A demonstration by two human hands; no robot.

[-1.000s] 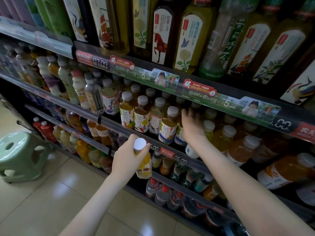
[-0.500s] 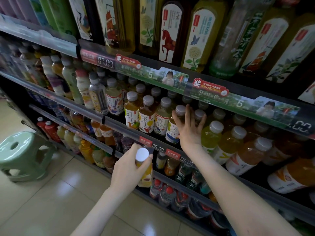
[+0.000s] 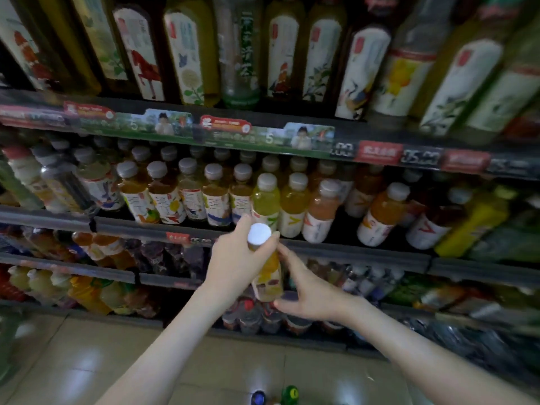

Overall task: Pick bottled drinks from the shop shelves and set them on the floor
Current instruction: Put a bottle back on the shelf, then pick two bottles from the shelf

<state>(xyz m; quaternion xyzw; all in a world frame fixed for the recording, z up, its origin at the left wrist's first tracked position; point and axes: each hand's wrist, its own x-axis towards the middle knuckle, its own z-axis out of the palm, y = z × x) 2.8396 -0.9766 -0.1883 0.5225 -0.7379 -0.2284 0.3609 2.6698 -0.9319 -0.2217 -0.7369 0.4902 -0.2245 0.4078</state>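
Yellow tea filled the bottle [image 3: 267,276] that hung in the air just in front of the middle shelf's front edge [image 3: 350,252], clear of the row it belongs with and well above the floor [image 3: 87,361]. The left grip [image 3: 233,258] was clenched round its neck, fingers wrapped just under the white cap [image 3: 259,233]. The right grip [image 3: 312,293] had met the lower half of the bottle, one finger lying up along its side and the thumb near the base. The blur hid whether that grip was truly closed on it or only touching, so I cannot tell.

As for progress, the picking half of this round looked done, since the bottle was off the shelf and in hand. The setting-down half was not done, as nothing under the bottle supported it. At the near edge of the floor two tops showed, a blue cap [image 3: 258,398] and a green cap [image 3: 290,393], which I take to be drinks already placed there. The shelved bottles [image 3: 216,194] stood packed along the front edge, so plenty seemed left to fetch.
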